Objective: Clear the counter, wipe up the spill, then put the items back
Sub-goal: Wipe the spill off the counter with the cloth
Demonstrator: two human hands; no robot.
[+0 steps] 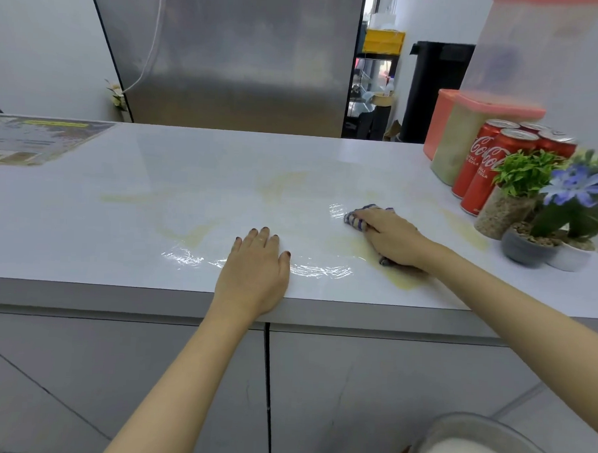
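From the head view, your right grip lies spread over the bunched checked cloth, fingers laid across it and pressing it to the desk rather than pinching. Your left grip is apart and flat, holding nothing, near the front edge. The spill runs as yellowish streaks across the middle, with a wet sheen just beside both hands. Watch that sheen: a stroke toward you would likely push liquid over the front edge and down the cabinet doors, and your left palm, resting in the wet, could slide. A wide sweep to the right risks knocking the things crowded there, since the streaks reach almost to them. Counted: one cloth, four cola cans, three potted plants, three pink-lidded containers, and one bowl low at the right.
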